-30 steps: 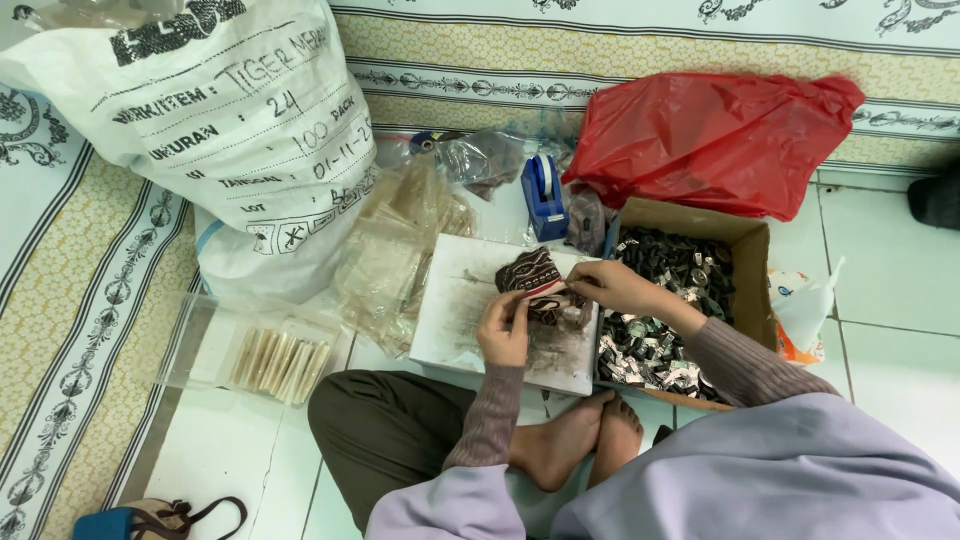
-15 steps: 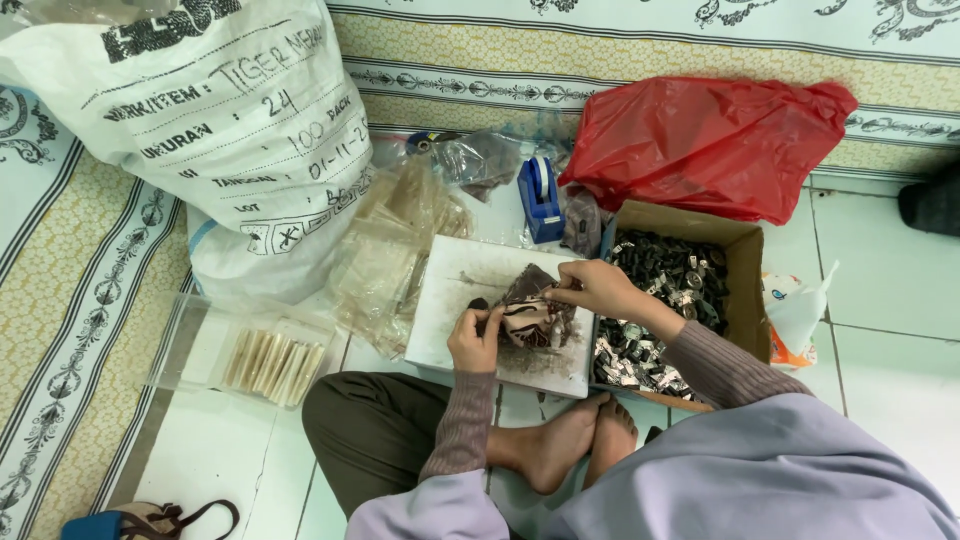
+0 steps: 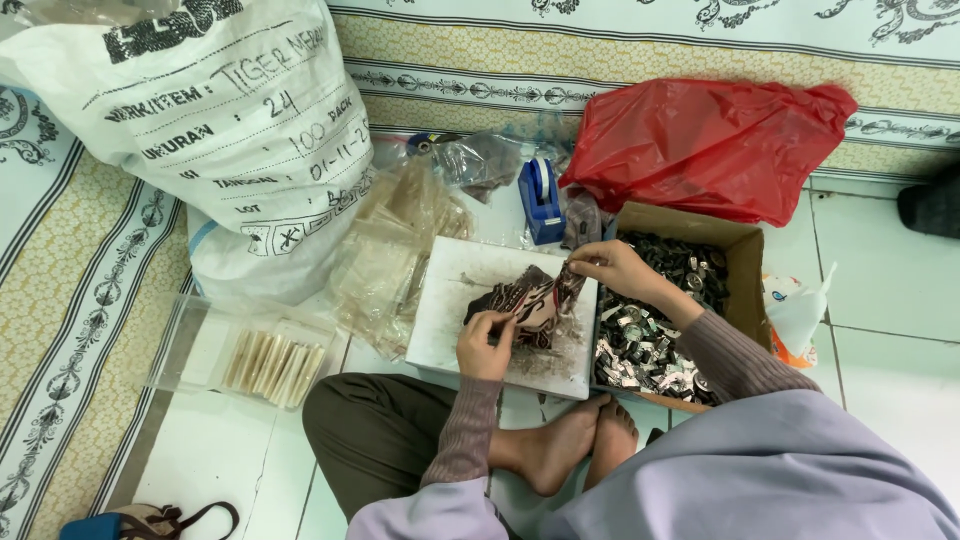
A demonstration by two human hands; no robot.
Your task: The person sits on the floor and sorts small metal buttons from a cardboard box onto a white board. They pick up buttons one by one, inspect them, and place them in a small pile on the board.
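Observation:
I sit cross-legged on the floor with a white board (image 3: 450, 310) in front of my legs. A small patterned brown-and-white cloth piece (image 3: 528, 302) lies on it. My left hand (image 3: 485, 345) pinches its lower left edge. My right hand (image 3: 612, 268) grips its upper right corner, just over the edge of an open cardboard box (image 3: 745, 275) filled with several small dark and silvery pieces (image 3: 640, 345).
A large white printed sack (image 3: 200, 130) stands at the left. Clear plastic bags (image 3: 395, 250), a blue tape dispenser (image 3: 541, 200) and a red plastic bag (image 3: 720, 140) lie beyond the board. A clear tray of pale sticks (image 3: 270, 365) sits left.
Both hands shifted slightly on the cloth piece: the left hand slid down and left along the board, the right hand stayed at the upper corner, and the cloth looks more spread out.

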